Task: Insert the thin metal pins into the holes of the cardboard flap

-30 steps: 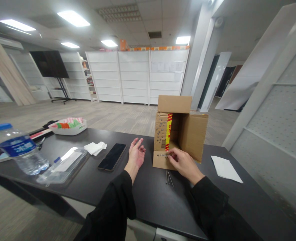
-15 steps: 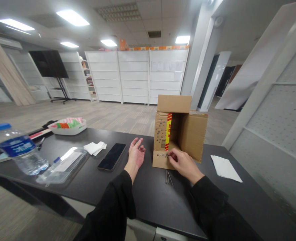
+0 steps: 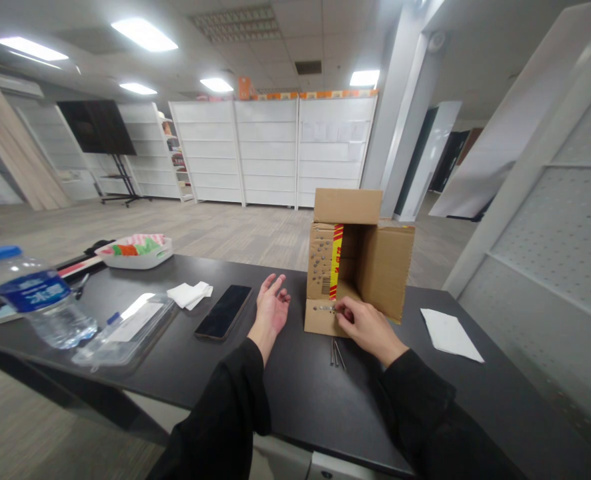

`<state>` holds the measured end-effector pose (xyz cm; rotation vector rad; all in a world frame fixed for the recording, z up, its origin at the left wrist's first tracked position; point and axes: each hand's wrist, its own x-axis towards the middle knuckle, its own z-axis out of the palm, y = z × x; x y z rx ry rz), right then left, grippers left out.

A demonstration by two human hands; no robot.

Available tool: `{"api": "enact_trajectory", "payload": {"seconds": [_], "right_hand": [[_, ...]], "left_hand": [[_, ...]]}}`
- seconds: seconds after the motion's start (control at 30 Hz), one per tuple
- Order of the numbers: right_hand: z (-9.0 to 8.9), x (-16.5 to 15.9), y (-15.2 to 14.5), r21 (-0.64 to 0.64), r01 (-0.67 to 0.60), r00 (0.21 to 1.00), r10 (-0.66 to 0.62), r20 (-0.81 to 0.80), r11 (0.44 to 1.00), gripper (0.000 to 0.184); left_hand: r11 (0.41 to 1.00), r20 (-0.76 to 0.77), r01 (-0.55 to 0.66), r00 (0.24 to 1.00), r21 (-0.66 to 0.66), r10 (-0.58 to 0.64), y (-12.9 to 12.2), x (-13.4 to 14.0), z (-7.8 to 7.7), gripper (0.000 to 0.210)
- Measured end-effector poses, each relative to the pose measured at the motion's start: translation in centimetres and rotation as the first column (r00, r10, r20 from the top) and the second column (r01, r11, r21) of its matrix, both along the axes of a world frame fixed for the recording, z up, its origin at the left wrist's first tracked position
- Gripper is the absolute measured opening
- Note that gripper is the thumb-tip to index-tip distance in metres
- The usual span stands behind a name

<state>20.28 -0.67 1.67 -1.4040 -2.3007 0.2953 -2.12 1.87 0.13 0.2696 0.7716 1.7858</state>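
Note:
An opened cardboard box (image 3: 385,273) stands on the dark table, its mouth facing me. Small round metal heads dot its left flap (image 3: 319,260), and several more sit in a row on the lower flap (image 3: 320,323). My right hand (image 3: 368,327) is at that lower flap, fingertips pinched together at the right end of the row; what they hold, if anything, is hidden. Below the flap lie a few loose nails (image 3: 336,353). My left hand (image 3: 272,310) rests palm up left of the box, fingers apart and holding nothing.
A black phone (image 3: 224,313) lies left of my left hand. Farther left are crumpled tissue (image 3: 190,295), a clear plastic case (image 3: 130,330), a water bottle (image 3: 40,300) and a white basket (image 3: 138,259). Folded white paper (image 3: 451,335) lies at the right.

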Motion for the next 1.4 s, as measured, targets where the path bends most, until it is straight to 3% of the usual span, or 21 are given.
{"api": "enact_trajectory", "payload": {"seconds": [0.5,0.87,1.4], "right_hand": [[1.2,-0.6,-1.8,-0.146,-0.236,0.969,0.244,0.037,0.961,0.012],[1.4,-0.9,-2.1,-0.205,-0.229,0.964,0.252,0.09,0.951,0.014],[1.1,-1.2,-2.2,-0.146,-0.231,0.965,0.245,0.09,0.962,0.009]], "left_hand": [[1.0,-0.01,0.001,1.0,0.012,-0.001,0.1,-0.2,-0.3,0.041],[1.0,-0.016,0.0,1.0,-0.003,0.0,-0.2,0.1,0.3,0.039],[1.0,-0.014,0.005,1.0,0.004,-0.005,-0.2,0.0,0.2,0.042]]}}
